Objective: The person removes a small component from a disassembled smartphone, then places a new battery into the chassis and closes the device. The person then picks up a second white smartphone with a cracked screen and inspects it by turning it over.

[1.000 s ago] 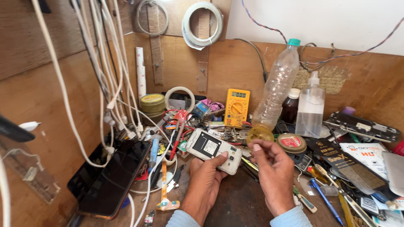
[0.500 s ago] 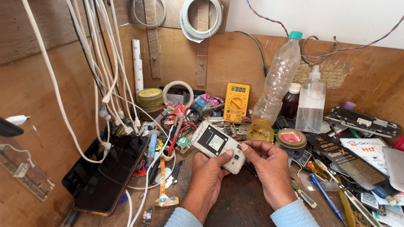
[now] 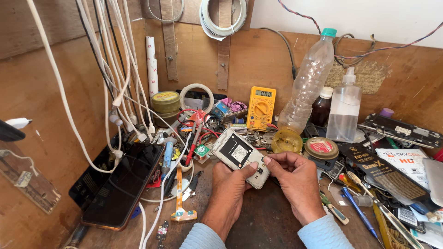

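we look down on a cluttered wooden workbench (image 3: 267,226) boxed in by brown plywood walls (image 3: 258,60), a strip of white wall (image 3: 369,18) above. white cables (image 3: 115,69) hang at left and coiled wire (image 3: 224,18) on the back panel, in bright, even light.

A dark, scuffed wooden workbench (image 3: 270,221) carried heavy clutter: a black tablet (image 3: 117,184) at the left edge, a yellow multimeter (image 3: 260,107) against the back board, a leaning clear plastic bottle (image 3: 309,83) beside a squat spray bottle (image 3: 344,110), round tins (image 3: 165,102), blue pens (image 3: 357,210) and tangled white cables (image 3: 161,193)
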A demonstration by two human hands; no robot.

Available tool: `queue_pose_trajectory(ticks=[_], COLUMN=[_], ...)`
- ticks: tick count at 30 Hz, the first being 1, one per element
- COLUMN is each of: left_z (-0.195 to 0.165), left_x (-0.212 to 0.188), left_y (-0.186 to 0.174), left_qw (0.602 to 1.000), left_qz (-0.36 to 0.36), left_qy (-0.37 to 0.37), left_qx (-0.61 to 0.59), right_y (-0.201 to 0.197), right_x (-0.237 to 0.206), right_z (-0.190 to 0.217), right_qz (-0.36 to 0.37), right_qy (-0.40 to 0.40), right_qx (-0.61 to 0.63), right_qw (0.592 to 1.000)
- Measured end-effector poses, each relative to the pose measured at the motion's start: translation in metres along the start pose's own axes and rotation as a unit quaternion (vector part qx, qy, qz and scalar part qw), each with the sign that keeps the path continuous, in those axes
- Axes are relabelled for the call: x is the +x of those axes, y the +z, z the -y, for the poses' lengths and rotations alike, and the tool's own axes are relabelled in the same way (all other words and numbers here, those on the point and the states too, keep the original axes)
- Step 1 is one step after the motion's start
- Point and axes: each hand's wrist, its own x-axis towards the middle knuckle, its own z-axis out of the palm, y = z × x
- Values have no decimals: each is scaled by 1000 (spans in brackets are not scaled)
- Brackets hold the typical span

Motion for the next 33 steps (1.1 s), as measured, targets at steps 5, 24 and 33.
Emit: queue_pose_trajectory(ticks=[5, 24, 33], left_z=[10, 7, 5], left_x=[1, 4, 3], left_y=[-6, -4, -8], left_qw=[1000, 1000, 1000], left_qz=[0, -7, 3], left_qy=[21, 17, 8], left_qx=[5, 10, 12], right_y=[-2, -1, 0], right_x=[-4, -6, -3], right_z=[-5, -3, -6], right_qz=[-14, -18, -17], right_qy=[-24, -33, -32], right_qx=[-72, -57, -30], right_qw=[997, 998, 999])
